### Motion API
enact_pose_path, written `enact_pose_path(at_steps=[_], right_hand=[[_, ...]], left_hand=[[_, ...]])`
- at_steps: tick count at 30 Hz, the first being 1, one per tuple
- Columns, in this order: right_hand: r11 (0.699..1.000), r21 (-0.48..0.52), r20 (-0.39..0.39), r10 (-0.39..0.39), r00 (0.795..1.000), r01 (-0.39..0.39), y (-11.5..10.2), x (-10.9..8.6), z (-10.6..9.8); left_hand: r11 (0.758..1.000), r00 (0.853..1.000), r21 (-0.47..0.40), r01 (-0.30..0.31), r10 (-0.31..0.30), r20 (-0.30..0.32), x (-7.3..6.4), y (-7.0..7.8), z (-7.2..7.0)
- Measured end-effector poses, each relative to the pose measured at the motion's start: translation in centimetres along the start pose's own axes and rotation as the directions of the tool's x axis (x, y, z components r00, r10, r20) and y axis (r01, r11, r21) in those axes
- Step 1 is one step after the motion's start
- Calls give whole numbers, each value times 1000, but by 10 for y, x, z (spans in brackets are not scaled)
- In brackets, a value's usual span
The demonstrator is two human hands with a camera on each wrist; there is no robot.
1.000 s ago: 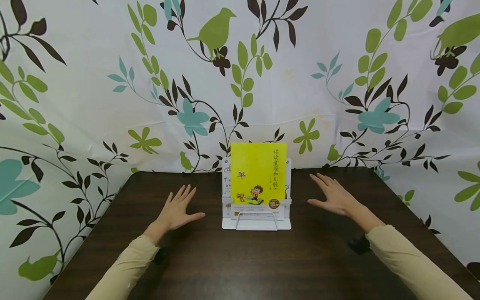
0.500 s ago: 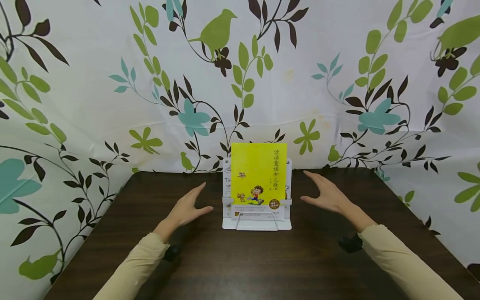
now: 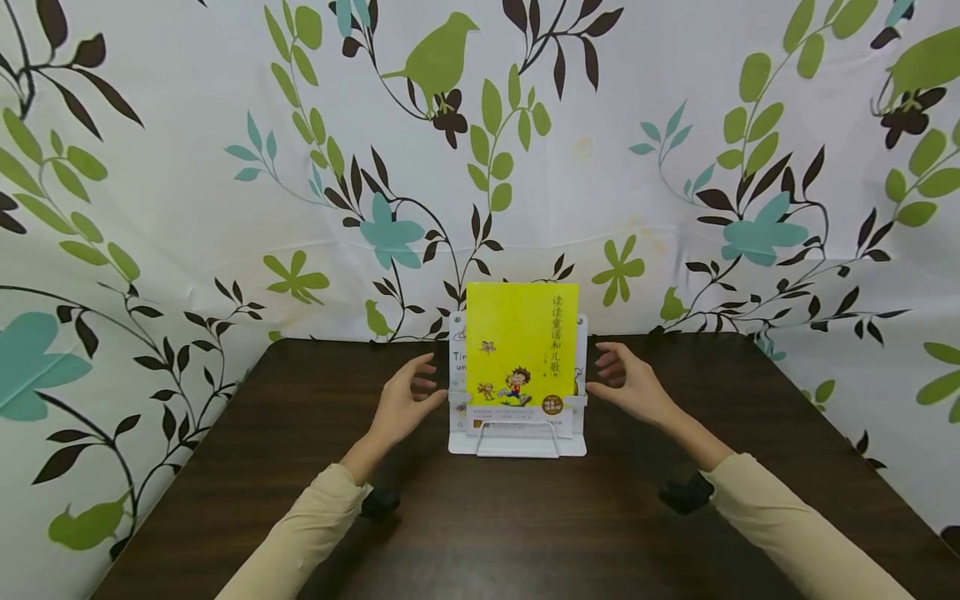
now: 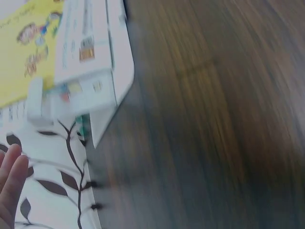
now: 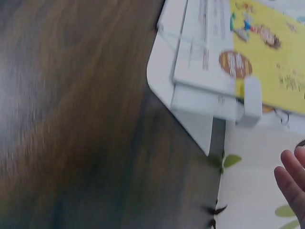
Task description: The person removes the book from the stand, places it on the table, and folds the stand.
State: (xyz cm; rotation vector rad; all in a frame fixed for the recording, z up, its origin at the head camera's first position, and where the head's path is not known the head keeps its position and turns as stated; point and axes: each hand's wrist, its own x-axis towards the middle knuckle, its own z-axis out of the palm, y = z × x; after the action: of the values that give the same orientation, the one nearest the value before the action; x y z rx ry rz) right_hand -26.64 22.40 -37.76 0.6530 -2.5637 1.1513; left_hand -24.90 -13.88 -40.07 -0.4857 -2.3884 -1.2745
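Note:
A yellow picture book (image 3: 517, 346) leans upright on a white book stand (image 3: 459, 443) in the middle of the table. My left hand (image 3: 401, 408) is at the stand's left side, thumb tip right by its edge and fingers slightly bent. On the other side my right hand (image 3: 633, 390) mirrors it, thumb close to the stand's right edge. Neither hand grips anything. In the left wrist view, fingers (image 4: 12, 179) show at the lower left, apart from the stand (image 4: 125, 62). Fingers (image 5: 291, 179) also appear at the right of the right wrist view, beyond the stand's clip (image 5: 252, 101).
The dark wooden table (image 3: 517, 533) spreads around the stand. Behind it hangs a white cloth (image 3: 555, 192) printed with leaves and birds. Black wrist devices sit under the left sleeve (image 3: 315, 508) and the right sleeve (image 3: 780, 508).
Both hands have moved inward from either side, up to the stand's edges, and their fingers have gone from spread to slightly bent. The book and stand stay in place.

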Motion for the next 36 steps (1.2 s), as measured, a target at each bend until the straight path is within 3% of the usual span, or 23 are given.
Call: enact_pose_path(at_steps=[11, 20, 28, 36], right_hand=[[993, 85, -71, 87, 994, -81, -14, 4, 16], [987, 123, -85, 113, 990, -102, -18, 1, 25], [989, 118, -129, 104, 986, -89, -24, 3, 31], [988, 74, -151, 147, 978, -137, -27, 5, 40]], left_hand=[[992, 997, -123, -39, 30, -75, 9, 16, 28], [991, 991, -133, 15, -33, -132, 12, 22, 38], [985, 988, -167, 50, -74, -138, 13, 24, 41], [982, 983, -172, 77, -104, -152, 14, 23, 50]])
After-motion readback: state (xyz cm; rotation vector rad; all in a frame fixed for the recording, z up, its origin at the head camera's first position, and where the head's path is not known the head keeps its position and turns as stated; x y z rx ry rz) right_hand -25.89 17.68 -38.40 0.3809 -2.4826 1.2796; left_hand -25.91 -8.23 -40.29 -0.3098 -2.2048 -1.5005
